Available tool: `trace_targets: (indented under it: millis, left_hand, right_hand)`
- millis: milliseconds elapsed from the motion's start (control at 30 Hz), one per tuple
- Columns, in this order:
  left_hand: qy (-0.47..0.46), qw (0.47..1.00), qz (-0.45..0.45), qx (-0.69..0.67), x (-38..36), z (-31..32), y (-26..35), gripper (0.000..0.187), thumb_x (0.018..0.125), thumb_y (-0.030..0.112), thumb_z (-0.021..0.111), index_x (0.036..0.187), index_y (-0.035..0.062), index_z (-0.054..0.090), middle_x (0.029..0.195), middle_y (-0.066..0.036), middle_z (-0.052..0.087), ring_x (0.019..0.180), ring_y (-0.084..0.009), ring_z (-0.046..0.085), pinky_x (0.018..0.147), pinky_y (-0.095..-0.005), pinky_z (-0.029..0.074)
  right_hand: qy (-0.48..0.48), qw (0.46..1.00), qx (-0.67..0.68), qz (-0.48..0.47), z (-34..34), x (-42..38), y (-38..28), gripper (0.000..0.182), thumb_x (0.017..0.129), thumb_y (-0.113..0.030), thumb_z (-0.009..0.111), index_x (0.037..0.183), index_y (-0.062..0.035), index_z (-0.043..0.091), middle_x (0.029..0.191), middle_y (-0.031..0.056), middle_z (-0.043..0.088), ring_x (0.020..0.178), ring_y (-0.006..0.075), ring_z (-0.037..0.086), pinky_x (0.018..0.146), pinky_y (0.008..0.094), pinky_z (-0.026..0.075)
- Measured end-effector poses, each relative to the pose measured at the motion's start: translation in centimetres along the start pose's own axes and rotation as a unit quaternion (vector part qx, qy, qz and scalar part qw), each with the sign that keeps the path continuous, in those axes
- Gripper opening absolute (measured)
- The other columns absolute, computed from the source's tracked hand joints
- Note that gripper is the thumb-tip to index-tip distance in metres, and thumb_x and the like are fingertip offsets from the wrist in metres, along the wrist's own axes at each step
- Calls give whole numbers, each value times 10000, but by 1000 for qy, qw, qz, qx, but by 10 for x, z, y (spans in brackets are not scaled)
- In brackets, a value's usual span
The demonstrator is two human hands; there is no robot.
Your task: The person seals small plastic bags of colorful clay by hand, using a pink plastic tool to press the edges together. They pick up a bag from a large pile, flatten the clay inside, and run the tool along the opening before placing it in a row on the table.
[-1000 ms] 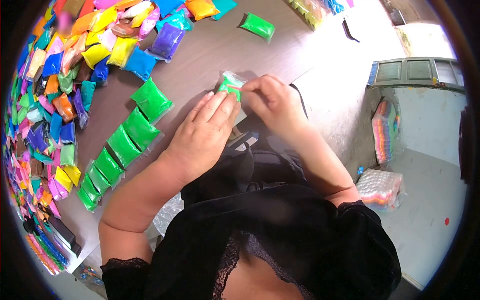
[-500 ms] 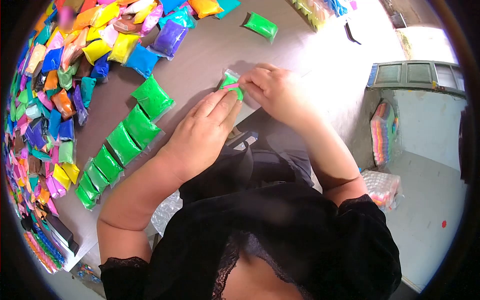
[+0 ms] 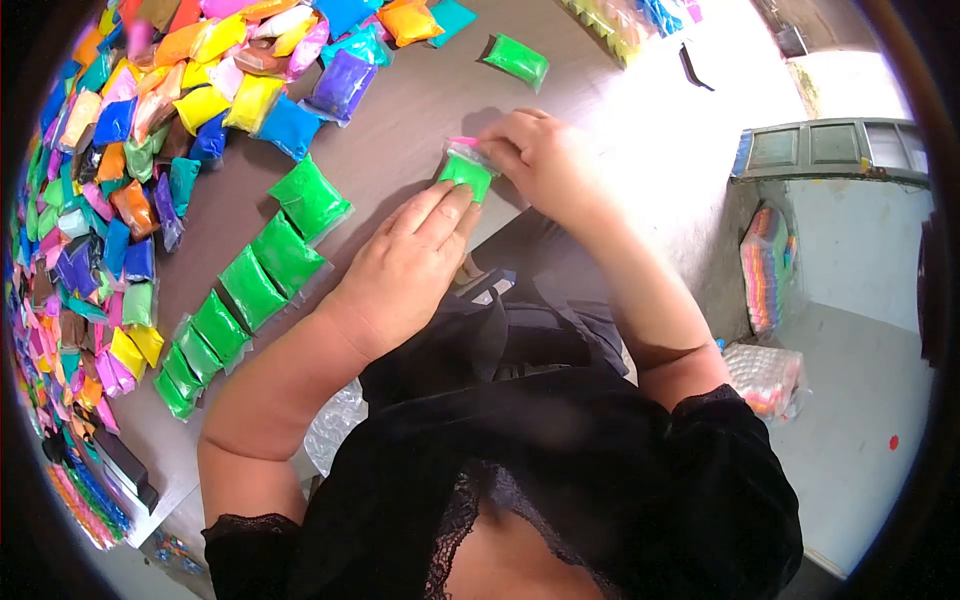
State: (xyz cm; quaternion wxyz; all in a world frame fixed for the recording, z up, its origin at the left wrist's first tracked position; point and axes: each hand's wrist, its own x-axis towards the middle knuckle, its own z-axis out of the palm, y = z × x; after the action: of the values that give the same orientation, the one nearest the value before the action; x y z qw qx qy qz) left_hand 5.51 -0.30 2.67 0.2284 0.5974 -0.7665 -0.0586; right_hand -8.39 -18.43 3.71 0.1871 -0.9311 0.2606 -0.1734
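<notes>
A small clear packet with bright green filling [image 3: 466, 177] lies near the table's front edge. My left hand [image 3: 415, 235] holds it with fingertips pressed on its lower part; the thumb is hidden. At the packet's top edge is a thin pink strip [image 3: 464, 141]. My right hand [image 3: 540, 158] is closed in a pinch at the packet's upper right corner, by the strip's end. To the left, several similar green packets [image 3: 252, 287] form a slanting row. One more green packet [image 3: 517, 62] lies apart, farther back.
A large heap of colourful packets [image 3: 130, 210] covers the table's left side. Plastic-wrapped goods [image 3: 625, 30] and a black strip [image 3: 695, 68] are at the back right. Bundled coloured items [image 3: 765, 270] and a clear bag [image 3: 765, 378] stand beyond the table, right.
The pink strip has shifted from across the green packet's middle up to its top edge. More of the green filling shows. Both hands stay at the packet, the right slightly higher.
</notes>
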Motion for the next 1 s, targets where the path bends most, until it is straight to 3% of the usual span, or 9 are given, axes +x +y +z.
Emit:
trace_targets:
  millis: [100, 200, 400, 533, 600, 667, 733, 900, 1000]
  left_hand:
    - [23, 999, -2, -27, 0, 2, -2, 492, 812, 72, 719, 1276, -23, 584, 1364, -159, 519, 1311, -322, 468, 1090, -415, 424]
    - [61, 994, -20, -90, 1, 3, -2, 522, 781, 57, 748, 1274, 6, 584, 1319, -157, 534, 1260, -330, 504, 1062, -425, 437]
    - [84, 988, -49, -117, 5, -6, -6, 559, 775, 44, 760, 1299, 37, 566, 1235, -160, 550, 1143, -341, 561, 989, -416, 467]
    - [129, 964, -119, -199, 3, -5, -8, 569, 788, 23, 751, 1321, 32, 552, 1207, -165, 562, 1109, -337, 575, 963, -404, 478]
    - [162, 870, -215, -413, 5, -5, -8, 562, 798, 5, 741, 1328, 33, 556, 1187, -164, 575, 1077, -330, 582, 933, -400, 485]
    - [120, 888, -240, -373, 4, -10, -15, 524, 801, 15, 740, 1301, 21, 584, 1183, -156, 590, 1072, -323, 584, 924, -408, 490]
    - [121, 982, -132, 53, 5, -9, -22, 450, 813, 42, 733, 1246, 5, 619, 1188, -143, 606, 1073, -315, 591, 905, -415, 498]
    - [141, 987, -21, 71, 3, -5, -18, 400, 826, 74, 721, 1211, 5, 638, 1198, -138, 614, 1122, -314, 581, 954, -429, 483]
    - [67, 996, -11, 56, -3, 1, -12, 399, 835, 73, 709, 1224, 19, 639, 1265, -155, 585, 1190, -345, 558, 1025, -425, 458]
  right_hand:
    - [23, 938, 294, 182, 10, -12, 12, 191, 884, -210, 721, 1010, -66, 720, 782, 38, 673, 699, 152, 632, 665, 324, 510]
    - [-37, 873, 406, 269, 1, -28, 15, 212, 861, -147, 753, 1031, -24, 722, 758, -15, 645, 725, 70, 561, 666, 269, 478]
    - [-144, 894, 354, 235, -14, -28, -11, 181, 868, -97, 734, 1009, 16, 732, 792, -37, 642, 750, 45, 542, 670, 242, 466]
    - [-128, 827, 498, 229, -13, -28, -32, 227, 896, -95, 712, 1105, -6, 726, 818, -47, 628, 752, 25, 526, 670, 211, 448]
    - [-109, 830, 503, 215, -11, -26, -38, 258, 923, -115, 707, 1160, -15, 707, 830, -52, 621, 750, 12, 509, 655, 198, 432]
    - [-20, 846, 486, 219, -8, -24, -35, 197, 949, -138, 693, 1106, -19, 706, 818, -62, 604, 736, 21, 498, 647, 201, 427]
    - [5, 856, 467, 223, -1, -27, -23, 161, 957, -138, 682, 1061, -16, 698, 828, -57, 601, 748, 24, 499, 658, 202, 429]
    - [23, 893, 390, 222, 12, -35, 3, 128, 973, -157, 658, 979, -30, 671, 871, -16, 632, 770, 82, 550, 698, 266, 470]
    - [13, 990, 133, 55, -1, -33, -14, 162, 968, -214, 665, 1065, -85, 668, 933, 63, 692, 858, 240, 642, 750, 393, 508]
